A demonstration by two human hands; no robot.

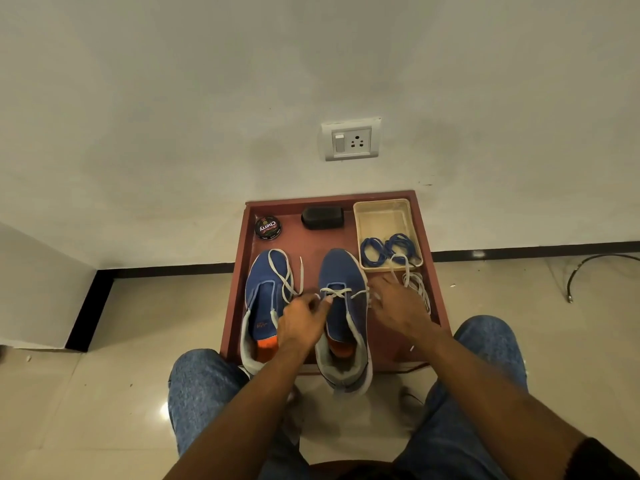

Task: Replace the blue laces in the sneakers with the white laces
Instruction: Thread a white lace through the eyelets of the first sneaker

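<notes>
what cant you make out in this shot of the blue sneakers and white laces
Head view only:
- Left hand covers the near white lace end on the right blue mesh sneaker; its grip is unclear.
- Right hand hides where that lace's other side runs.
- Small print on the round black polish tin is too small.
- The black block is too dark to identify.
- Forearms hide both sneakers' heels.

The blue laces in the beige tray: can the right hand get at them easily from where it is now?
Probably yes. The right hand lies open beside the right sneaker, just in front of the beige tray. The blue laces lie uncovered at the tray's near end; only loose white lace lies between.
</notes>
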